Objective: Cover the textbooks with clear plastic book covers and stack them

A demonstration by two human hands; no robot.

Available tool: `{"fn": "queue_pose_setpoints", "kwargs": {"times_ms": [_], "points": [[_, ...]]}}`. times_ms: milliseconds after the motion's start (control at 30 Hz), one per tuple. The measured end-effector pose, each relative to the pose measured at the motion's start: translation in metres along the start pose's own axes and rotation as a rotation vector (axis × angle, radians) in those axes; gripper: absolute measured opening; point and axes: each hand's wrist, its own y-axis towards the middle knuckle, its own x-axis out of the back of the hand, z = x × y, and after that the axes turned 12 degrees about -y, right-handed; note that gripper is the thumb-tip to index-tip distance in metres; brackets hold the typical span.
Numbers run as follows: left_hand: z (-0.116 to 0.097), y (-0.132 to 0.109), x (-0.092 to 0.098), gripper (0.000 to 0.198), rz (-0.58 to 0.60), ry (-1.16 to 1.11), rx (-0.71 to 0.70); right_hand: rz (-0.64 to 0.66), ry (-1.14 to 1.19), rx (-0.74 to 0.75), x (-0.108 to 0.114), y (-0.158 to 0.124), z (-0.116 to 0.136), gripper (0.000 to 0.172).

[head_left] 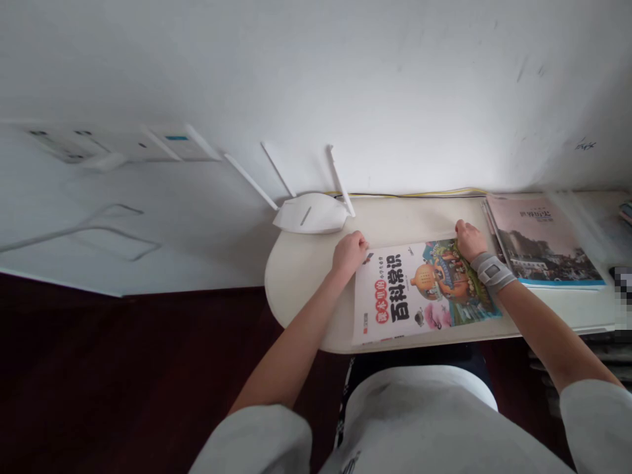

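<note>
A colourful picture book [419, 289] with large printed characters lies flat on the white desk [306, 276]. My left hand [349, 253] is curled on the book's far left corner. At the far right corner rests my right hand [469, 238], fingers curled over the book's top edge; a grey band wraps that wrist. Both hands grip the book's far edge.
A white router [310, 212] with three antennas stands at the back of the desk, close to my left hand. A stack of books [540, 240] lies to the right. Cables [419, 193] run along the wall. Wall sockets [123, 146] are at the left.
</note>
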Motion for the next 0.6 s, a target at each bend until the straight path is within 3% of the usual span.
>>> {"fn": "queue_pose_setpoints", "kwargs": {"times_ms": [67,133,233,300,367,467,600], "points": [[-0.016,-0.016,0.001,0.034,-0.029,0.021,-0.071,-0.015,-0.022,0.019,0.001,-0.003,0.002,0.030],[-0.038,-0.039,-0.003,0.045,-0.014,0.051,-0.262,-0.010,-0.041,0.028,0.001,-0.003,0.003,0.030],[-0.071,-0.077,-0.019,0.065,0.232,0.086,-0.591,0.008,-0.065,0.033,0.002,-0.001,0.002,0.031],[-0.084,-0.095,-0.033,0.078,0.368,0.097,-0.625,0.021,-0.078,0.030,0.002,0.000,0.002,0.032],[-0.088,-0.103,-0.046,0.086,0.422,0.106,-0.602,0.037,-0.088,0.027,0.002,0.002,0.003,0.033],[-0.087,-0.104,-0.056,0.090,0.389,0.115,-0.595,0.071,-0.100,0.020,0.004,0.005,0.002,0.034],[-0.085,-0.102,-0.050,0.083,0.357,0.104,-0.674,0.129,-0.104,0.020,0.009,0.012,-0.001,0.035]]}}
